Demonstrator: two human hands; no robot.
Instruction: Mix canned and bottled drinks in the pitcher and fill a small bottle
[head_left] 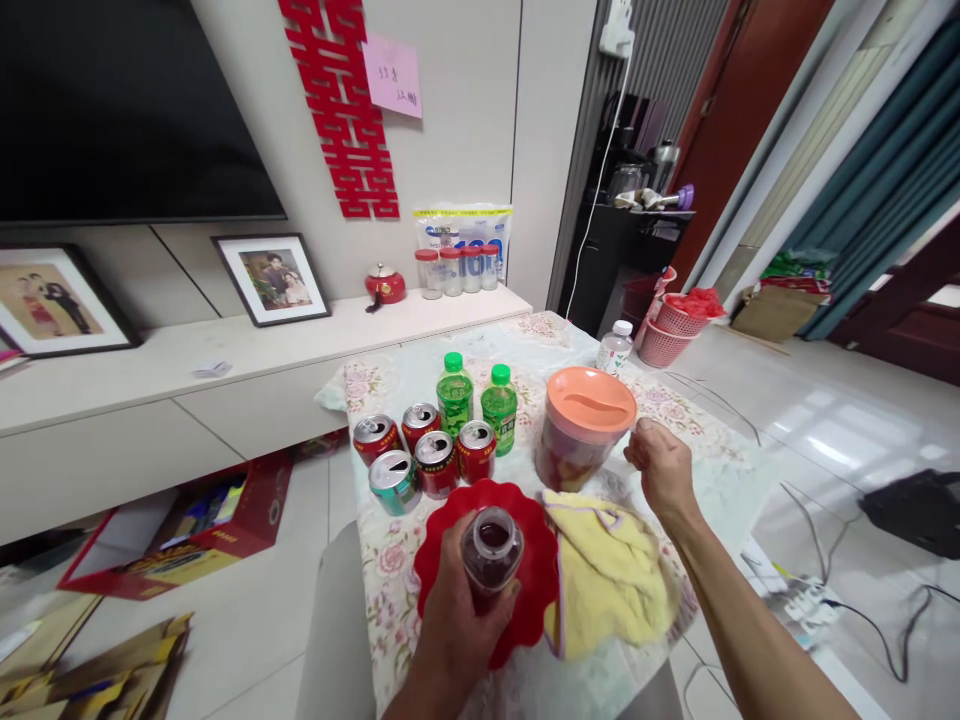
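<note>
My left hand (472, 620) is wrapped round an uncapped clear bottle (491, 565) with dark liquid inside, held upright over a red scalloped plate (536, 570). My right hand (661, 465) is closed in a fist at the right side of a clear pitcher (570, 460), where its handle would be; the fingers hide the handle itself. The pitcher has an orange lid (591, 400) and dark contents. A crumpled yellow cloth (611, 580) lies on the table just right of the plate, in front of the pitcher.
Several opened drink cans (436, 465) stand left of the pitcher, with two green-capped bottles (454, 395) behind them. Another clear bottle (615, 347) stands behind the pitcher. A flowered cloth (386, 600) covers the table. Power cables and a power strip (814, 605) lie on the floor at right.
</note>
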